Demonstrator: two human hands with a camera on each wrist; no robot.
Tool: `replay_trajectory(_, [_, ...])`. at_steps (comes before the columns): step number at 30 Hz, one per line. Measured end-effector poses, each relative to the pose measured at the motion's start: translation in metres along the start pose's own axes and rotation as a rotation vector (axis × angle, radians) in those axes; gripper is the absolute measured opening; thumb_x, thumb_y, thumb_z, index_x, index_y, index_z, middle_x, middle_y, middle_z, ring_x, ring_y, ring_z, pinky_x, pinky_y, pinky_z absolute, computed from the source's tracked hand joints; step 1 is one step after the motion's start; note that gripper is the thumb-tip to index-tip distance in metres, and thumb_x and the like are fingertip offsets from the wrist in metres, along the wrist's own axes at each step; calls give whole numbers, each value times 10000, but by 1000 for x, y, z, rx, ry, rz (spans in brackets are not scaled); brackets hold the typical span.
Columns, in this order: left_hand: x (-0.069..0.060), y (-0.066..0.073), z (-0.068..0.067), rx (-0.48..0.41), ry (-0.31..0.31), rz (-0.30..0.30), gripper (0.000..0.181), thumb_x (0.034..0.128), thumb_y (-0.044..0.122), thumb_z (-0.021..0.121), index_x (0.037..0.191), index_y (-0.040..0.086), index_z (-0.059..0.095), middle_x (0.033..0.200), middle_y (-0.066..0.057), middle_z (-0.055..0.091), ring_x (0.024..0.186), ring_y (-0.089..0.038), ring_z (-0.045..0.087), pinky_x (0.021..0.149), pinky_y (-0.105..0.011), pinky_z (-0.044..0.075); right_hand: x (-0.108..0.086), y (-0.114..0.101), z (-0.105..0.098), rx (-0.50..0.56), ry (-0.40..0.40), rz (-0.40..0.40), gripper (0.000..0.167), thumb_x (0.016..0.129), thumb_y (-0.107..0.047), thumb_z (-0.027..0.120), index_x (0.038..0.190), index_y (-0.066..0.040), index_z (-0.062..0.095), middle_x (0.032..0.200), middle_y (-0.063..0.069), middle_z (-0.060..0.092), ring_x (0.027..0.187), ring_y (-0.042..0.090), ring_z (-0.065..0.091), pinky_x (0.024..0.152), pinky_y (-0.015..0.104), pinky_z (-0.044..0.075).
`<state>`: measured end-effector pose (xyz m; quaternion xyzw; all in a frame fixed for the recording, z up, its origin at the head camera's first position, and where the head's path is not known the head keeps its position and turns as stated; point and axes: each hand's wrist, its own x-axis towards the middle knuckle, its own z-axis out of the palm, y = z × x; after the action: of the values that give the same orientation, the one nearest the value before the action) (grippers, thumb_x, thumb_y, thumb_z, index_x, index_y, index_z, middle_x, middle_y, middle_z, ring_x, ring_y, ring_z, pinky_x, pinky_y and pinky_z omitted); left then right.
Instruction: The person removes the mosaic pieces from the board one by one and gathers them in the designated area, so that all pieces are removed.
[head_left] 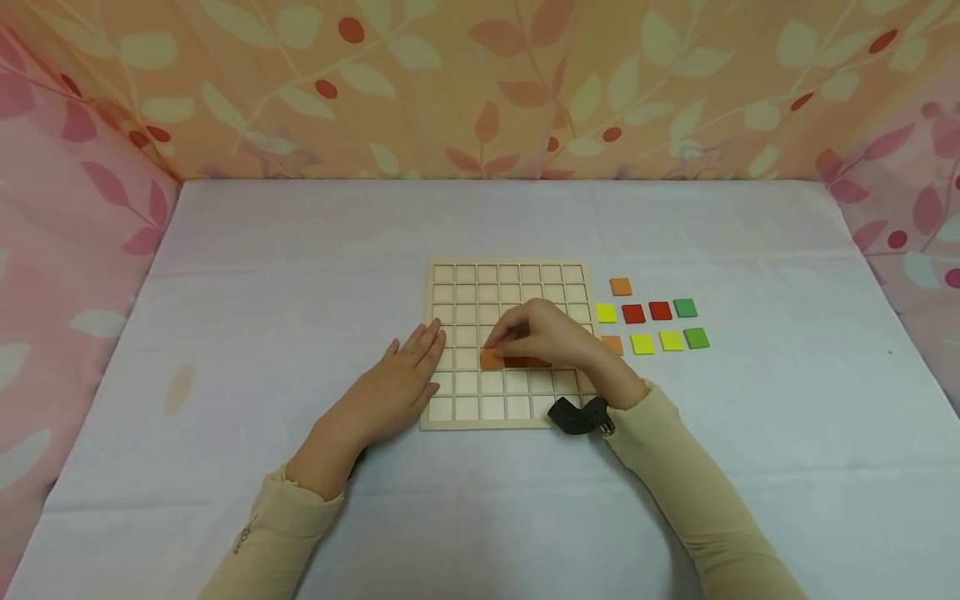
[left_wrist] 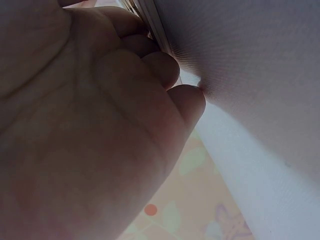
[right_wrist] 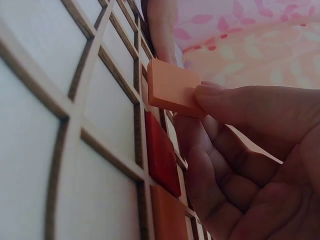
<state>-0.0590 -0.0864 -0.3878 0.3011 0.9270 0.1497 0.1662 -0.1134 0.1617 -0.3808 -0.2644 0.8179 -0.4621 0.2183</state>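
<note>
A pale wooden grid board lies on the white cloth. My right hand is over it and pinches an orange square tile between thumb and fingers. That tile is tilted at a cell in the board's lower middle. In the right wrist view, a red tile sits in the adjoining cell, followed by another orange tile; my right hand partly hides both in the head view. With fingers extended, my left hand rests at the board's left edge. The left wrist view shows its palm side close to the cloth.
Right of the board lie loose tiles: orange, yellow, red and green ones, the nearest close to its edge. A black strap is at my right wrist. Patterned curtains surround the table.
</note>
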Motion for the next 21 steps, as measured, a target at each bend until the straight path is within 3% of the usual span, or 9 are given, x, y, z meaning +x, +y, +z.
replay_trajectory(12, [-1,1,-1,4,2,6,626,988,193,477,1486,-23,164,1566,-146,56,1431,-282,53,1114,-520,153,-10,3,-11,69,32,41,97,832,-22,699,922,-19,737,875,44,706,796,169,626,737,267,511])
replay_trajectory(21, [-1,0,0,12,5,13,629,990,193,474,1486,-27,156,1566,-150,52,1431,-286,51,1112,-524,156,-22,5,-16,44,72,59,72,829,-37,709,892,-39,743,855,29,705,786,183,603,709,276,488])
